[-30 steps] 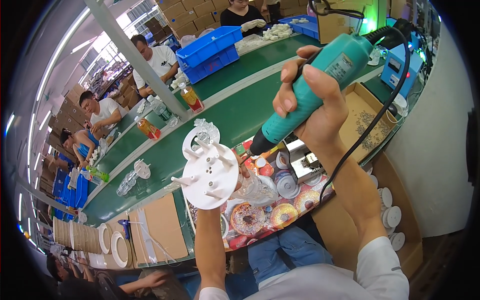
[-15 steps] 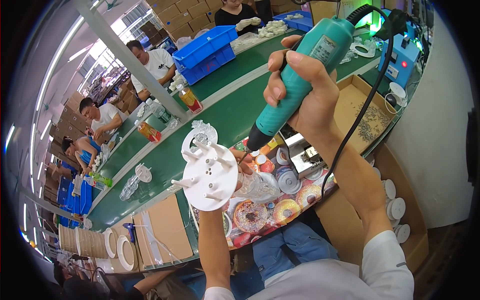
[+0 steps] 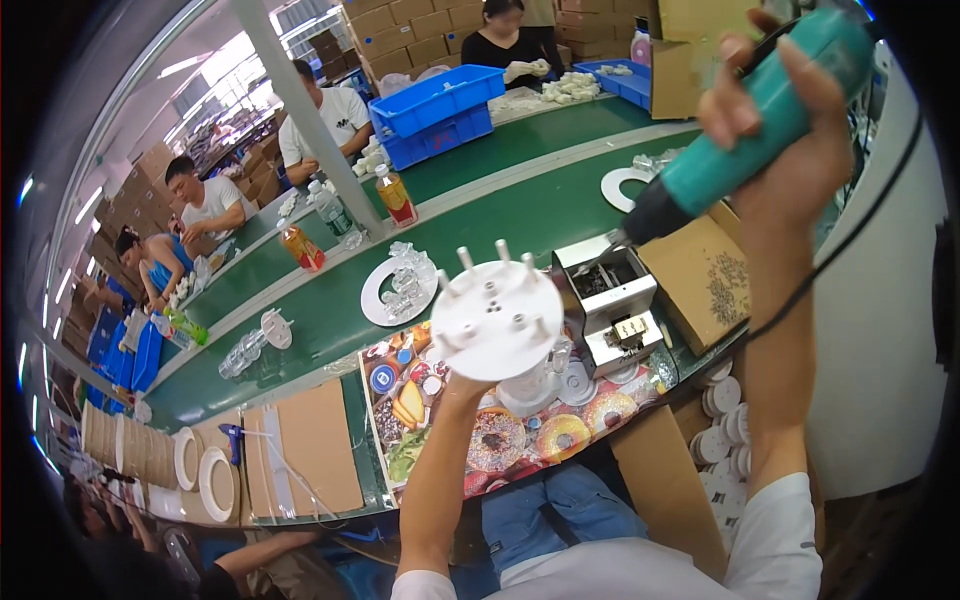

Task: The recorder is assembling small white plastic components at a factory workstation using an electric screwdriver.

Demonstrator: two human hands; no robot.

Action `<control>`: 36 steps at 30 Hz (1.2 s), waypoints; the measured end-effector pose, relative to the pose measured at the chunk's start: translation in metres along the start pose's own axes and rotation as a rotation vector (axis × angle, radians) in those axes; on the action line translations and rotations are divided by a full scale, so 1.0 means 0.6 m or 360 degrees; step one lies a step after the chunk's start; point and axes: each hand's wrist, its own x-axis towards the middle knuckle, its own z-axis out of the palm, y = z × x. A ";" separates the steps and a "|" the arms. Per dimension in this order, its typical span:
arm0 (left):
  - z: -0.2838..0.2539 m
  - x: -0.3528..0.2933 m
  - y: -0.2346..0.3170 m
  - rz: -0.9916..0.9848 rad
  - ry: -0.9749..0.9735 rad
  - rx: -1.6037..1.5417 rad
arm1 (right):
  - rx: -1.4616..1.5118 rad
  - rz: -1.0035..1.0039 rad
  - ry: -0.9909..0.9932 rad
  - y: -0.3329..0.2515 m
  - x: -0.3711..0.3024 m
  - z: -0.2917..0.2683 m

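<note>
My left hand is mostly hidden beneath a round white plastic base with upright pegs, which it holds up over the patterned mat. A clear plastic part shows below the base. My right hand, slightly blurred, is wrapped around a teal electric screwdriver with a black nose and a cable. Its tip points down-left, close to the top of a metal screw feeder, right of the base. Whether the tip touches the feeder, I cannot tell.
A cardboard tray of small screws sits right of the feeder. White rings and clear parts lie on the green conveyor. Bottles and blue bins stand beyond, where several people work. A glue gun lies left.
My right hand has carried the screwdriver rightward, away from the white base to the feeder. My left hand has shifted slightly right with the base, which is now tilted differently.
</note>
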 end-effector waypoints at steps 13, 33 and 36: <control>0.003 0.070 0.111 -0.0027 0.0069 0.0405 | -0.0420 0.0465 -0.0349 0.034 0.047 0.183; -0.006 0.064 0.108 0.0202 0.0002 0.0729 | -0.0566 0.0617 -0.0384 0.071 0.039 0.200; 0.000 0.064 0.106 -0.0102 0.0006 0.0394 | -0.0593 0.0602 -0.0409 0.075 0.041 0.204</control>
